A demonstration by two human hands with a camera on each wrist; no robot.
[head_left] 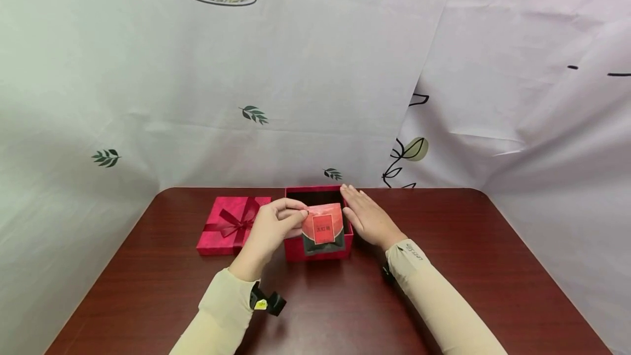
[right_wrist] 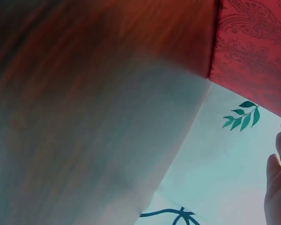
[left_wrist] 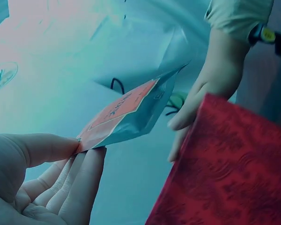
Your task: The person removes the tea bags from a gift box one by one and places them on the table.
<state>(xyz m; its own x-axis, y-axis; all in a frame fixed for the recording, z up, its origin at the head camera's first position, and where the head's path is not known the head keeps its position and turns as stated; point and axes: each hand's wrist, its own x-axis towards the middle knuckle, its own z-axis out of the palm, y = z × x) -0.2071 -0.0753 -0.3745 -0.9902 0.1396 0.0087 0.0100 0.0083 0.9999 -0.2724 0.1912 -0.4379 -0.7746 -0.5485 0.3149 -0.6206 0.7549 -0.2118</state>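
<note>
My left hand [head_left: 276,223] pinches a flat tea packet [head_left: 322,229] by its upper left corner, thumb against fingers. The packet is orange-red above and dark green below, with a red label bearing dark characters. In the head view it overlaps the front of an open red gift box [head_left: 291,251], whose dark inside shows behind it. In the left wrist view the packet [left_wrist: 126,112] tilts away from the fingertips. My right hand [head_left: 370,218] rests against the box's right side with its fingers straight. At the edge of the right wrist view, those fingers [right_wrist: 278,183] meet the patterned box wall [right_wrist: 253,47].
The red box lid [head_left: 217,218] with a dark red ribbon bow lies on the table left of the box, close behind my left hand. The brown wooden table [head_left: 443,245] ends at the back against a pale leaf-printed curtain [head_left: 315,70].
</note>
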